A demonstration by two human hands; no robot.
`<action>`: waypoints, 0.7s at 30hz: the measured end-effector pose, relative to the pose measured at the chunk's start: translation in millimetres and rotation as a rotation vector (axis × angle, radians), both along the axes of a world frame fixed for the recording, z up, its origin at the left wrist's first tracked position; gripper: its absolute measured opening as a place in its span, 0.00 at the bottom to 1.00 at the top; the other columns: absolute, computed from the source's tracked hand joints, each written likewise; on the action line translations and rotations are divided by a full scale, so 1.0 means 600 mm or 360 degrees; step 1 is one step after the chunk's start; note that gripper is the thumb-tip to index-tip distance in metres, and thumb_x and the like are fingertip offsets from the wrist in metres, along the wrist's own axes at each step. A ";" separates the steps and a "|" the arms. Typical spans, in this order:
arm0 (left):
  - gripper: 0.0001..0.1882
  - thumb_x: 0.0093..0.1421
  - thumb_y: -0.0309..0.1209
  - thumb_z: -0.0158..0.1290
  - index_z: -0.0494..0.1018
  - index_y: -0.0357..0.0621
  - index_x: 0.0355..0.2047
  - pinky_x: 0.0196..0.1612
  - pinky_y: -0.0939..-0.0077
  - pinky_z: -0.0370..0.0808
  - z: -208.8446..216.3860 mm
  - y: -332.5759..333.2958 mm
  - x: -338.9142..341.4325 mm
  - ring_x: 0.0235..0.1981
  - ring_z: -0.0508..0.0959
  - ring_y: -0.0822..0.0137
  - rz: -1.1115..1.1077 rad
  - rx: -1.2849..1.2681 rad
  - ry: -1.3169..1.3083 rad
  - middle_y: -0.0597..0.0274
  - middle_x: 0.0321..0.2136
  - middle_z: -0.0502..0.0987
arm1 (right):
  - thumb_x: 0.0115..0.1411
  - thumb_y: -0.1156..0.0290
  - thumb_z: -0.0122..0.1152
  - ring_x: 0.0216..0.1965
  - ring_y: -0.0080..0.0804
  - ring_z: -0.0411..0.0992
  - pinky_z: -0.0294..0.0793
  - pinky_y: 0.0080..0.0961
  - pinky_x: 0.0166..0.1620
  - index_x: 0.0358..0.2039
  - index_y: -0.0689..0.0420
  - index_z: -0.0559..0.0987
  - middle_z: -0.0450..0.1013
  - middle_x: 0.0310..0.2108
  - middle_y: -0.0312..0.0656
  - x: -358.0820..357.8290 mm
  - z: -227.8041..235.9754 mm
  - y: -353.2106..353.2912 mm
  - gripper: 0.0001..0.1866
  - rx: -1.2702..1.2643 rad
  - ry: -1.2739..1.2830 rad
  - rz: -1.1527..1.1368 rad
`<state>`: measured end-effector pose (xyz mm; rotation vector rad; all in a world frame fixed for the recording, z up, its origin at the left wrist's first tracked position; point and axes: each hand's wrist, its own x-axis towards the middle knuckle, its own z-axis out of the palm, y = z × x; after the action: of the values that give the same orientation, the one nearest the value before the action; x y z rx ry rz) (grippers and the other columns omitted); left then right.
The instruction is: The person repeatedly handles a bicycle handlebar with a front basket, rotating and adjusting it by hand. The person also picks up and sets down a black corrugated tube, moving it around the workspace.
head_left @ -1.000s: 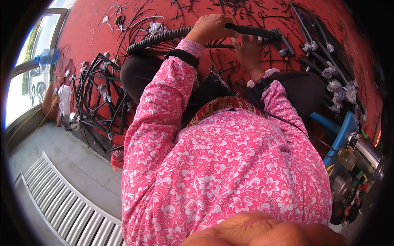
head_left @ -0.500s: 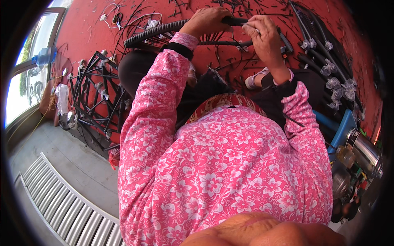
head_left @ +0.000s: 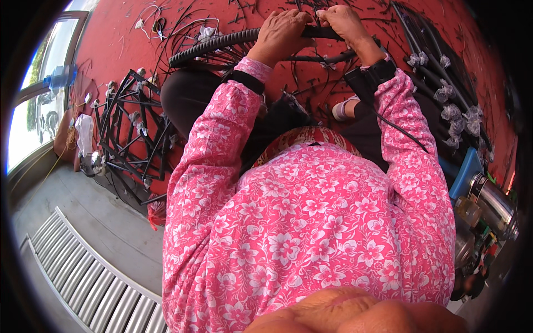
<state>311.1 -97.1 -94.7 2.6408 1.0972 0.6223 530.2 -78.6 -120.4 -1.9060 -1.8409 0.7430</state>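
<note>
Head view, floor: one pair of scissors (head_left: 159,24) ahead; black tubes (head_left: 407,30), ends plastic-wrapped, lie right, uncounted.
Right side: one steel flask (head_left: 491,204), near one blue panel (head_left: 465,173).
Obstruction: left hand (head_left: 281,34) covers part of one ribbed black hose (head_left: 222,44), which lies across, beyond the lap.
Grip: left curled around hose; right hand (head_left: 345,26), fingers bent at hose, closure unclear.

The hose (head_left: 222,44) is between a rod heap (head_left: 135,116) at left and tubes (head_left: 435,76) at right.
</note>
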 end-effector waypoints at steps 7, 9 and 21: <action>0.24 0.50 0.37 0.68 0.78 0.51 0.48 0.49 0.60 0.73 -0.011 -0.032 -0.006 0.45 0.77 0.57 -0.0044 0.0144 -0.0401 0.64 0.39 0.76 | 0.54 0.51 0.62 0.31 0.45 0.81 0.78 0.38 0.39 0.26 0.57 0.87 0.81 0.26 0.50 -0.018 0.049 -0.013 0.20 -0.0305 0.0104 -0.0214; 0.23 0.52 0.35 0.68 0.79 0.49 0.49 0.48 0.61 0.75 -0.012 -0.036 -0.003 0.45 0.78 0.56 -0.0108 0.0254 -0.0394 0.64 0.40 0.77 | 0.54 0.52 0.62 0.31 0.47 0.81 0.78 0.40 0.39 0.27 0.57 0.87 0.81 0.26 0.51 -0.017 0.049 -0.013 0.19 -0.0307 0.0090 -0.0235; 0.20 0.57 0.34 0.60 0.75 0.47 0.51 0.48 0.61 0.77 -0.019 -0.022 0.027 0.43 0.81 0.55 -0.0157 0.0186 -0.0188 0.57 0.39 0.78 | 0.52 0.54 0.64 0.28 0.51 0.80 0.78 0.43 0.36 0.22 0.61 0.84 0.77 0.22 0.58 -0.016 0.019 -0.011 0.20 0.0058 -0.0036 -0.0188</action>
<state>327.2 -110.5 -105.9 2.6959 0.9177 0.8336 520.5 -85.3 -109.0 -1.9879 -1.7252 0.6477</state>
